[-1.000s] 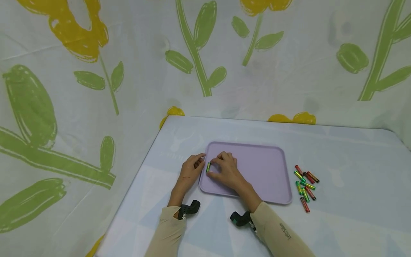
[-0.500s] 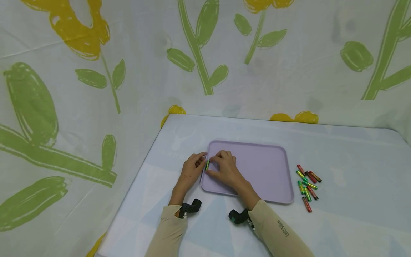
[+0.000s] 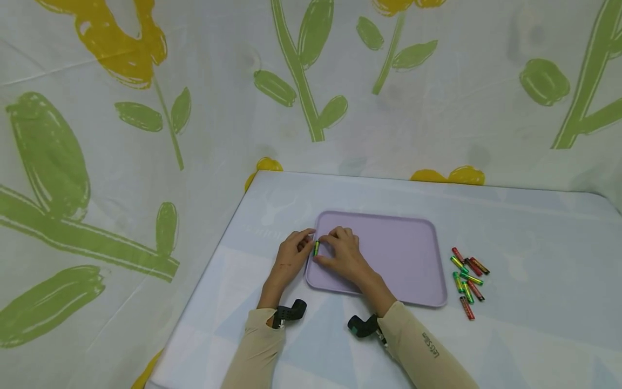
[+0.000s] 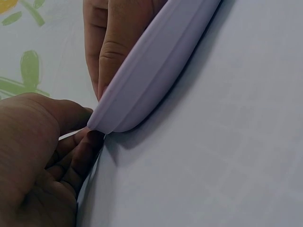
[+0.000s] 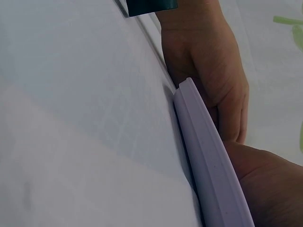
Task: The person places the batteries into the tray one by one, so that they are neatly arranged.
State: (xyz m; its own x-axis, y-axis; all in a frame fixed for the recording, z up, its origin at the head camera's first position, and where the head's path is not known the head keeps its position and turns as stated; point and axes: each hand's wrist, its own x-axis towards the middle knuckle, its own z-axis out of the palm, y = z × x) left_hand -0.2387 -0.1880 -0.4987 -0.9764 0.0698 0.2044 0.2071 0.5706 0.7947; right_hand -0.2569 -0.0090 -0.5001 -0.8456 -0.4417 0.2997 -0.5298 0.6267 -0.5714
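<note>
On the light purple tray (image 3: pixel 389 259), a green and yellow battery (image 3: pixel 316 248) lies lengthwise close to the left rim. My right hand (image 3: pixel 346 256) pinches it, with thumb and forefinger at its two ends. My left hand (image 3: pixel 290 256) is at the tray's left edge. In the left wrist view, the thumb of my left hand (image 4: pixel 42 142) touches the rim and its fingers lie below, holding the edge. The tray wall (image 5: pixel 213 161) hides the battery and my right fingertips in the right wrist view.
Several red batteries (image 3: pixel 467 308) and green batteries (image 3: pixel 472 279) lie loose in a group on the table, right of the tray. The table (image 3: pixel 544 270) has a pale patterned cloth. Behind it hangs a flower-printed curtain (image 3: pixel 214 108).
The battery has shifted slightly left toward the tray's rim, with my right hand still on it. My left hand stays at the tray edge. The head view has tilted slightly.
</note>
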